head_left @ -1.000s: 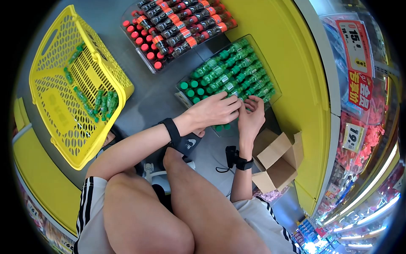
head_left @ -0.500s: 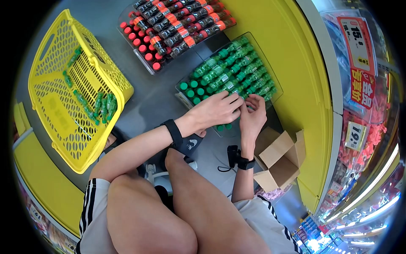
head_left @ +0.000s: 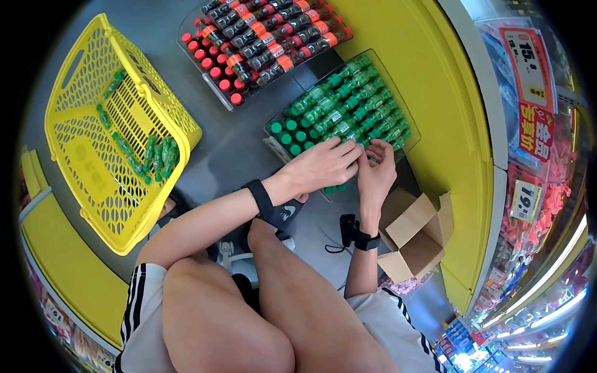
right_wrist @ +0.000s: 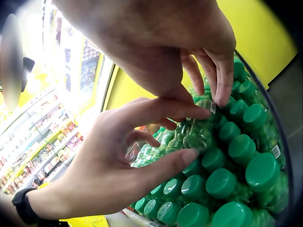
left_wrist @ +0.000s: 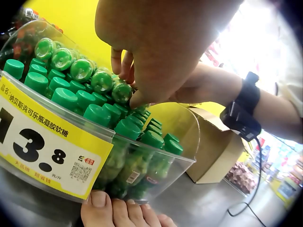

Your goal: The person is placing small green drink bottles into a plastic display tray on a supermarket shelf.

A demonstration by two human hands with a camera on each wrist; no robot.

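Observation:
A clear plastic bin (left_wrist: 182,158) holds small green bottles; some stand with green caps up, and others lie in rows (head_left: 333,112) on top. Over its near side both hands meet. In the right wrist view, the thumb and index finger of my left hand (head_left: 320,166) pinch a green bottle (right_wrist: 196,140) near its base. My right hand (head_left: 377,171) has its fingers bent down about the same bottle's neck end; its thumb tip is partly hidden behind the left index finger. A price card (left_wrist: 45,142) fronts the bin.
A yellow basket (head_left: 169,102) with several green bottles inside stands at the left. Another bin of dark bottles with red caps (head_left: 236,98) is at the back. An open cardboard box (head_left: 407,230) sits beside the right wrist, along the yellow shelf base (head_left: 457,155). A bare foot (left_wrist: 102,208) is close below the bin.
Both hands stay at the same spot on the bin, with only slight finger movement. The whole view shifts a little as the head moves.

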